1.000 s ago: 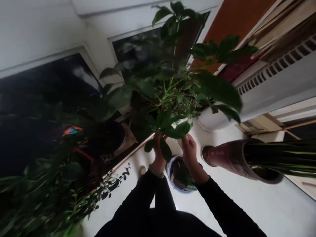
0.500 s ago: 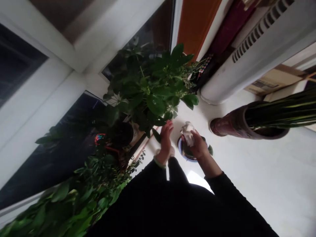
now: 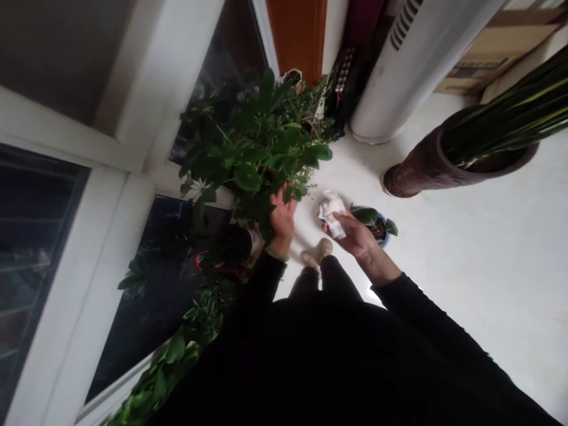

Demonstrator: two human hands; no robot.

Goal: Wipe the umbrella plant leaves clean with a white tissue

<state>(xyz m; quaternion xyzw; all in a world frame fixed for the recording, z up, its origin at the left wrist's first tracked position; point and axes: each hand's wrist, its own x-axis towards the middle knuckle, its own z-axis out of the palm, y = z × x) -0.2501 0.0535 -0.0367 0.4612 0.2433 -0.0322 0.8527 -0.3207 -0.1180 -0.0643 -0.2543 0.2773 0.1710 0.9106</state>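
Note:
A crumpled white tissue point(image 3: 332, 208) is held in my right hand point(image 3: 355, 234), out over the pale floor. My left hand point(image 3: 283, 219) reaches up to the lower leaves of a bushy green plant point(image 3: 252, 157); its fingers are extended and apart, and some tips are among the leaves. Whether it touches a leaf I cannot tell. Partly behind my right hand, a small plant in a blue-rimmed pot point(image 3: 385, 236) stands on the floor.
On the right is a tall brown planter point(image 3: 415, 168) with long striped leaves. A white column-shaped appliance point(image 3: 386, 89) stands behind, near a cardboard box point(image 3: 483, 62). White-framed glass point(image 3: 146, 106) runs along the left, with more foliage point(image 3: 177, 355) below it.
My view has turned, so the plants and planter sit differently. My left hand has moved in among the bushy plant's leaves. The tissue stays in my right hand, now left of the small pot.

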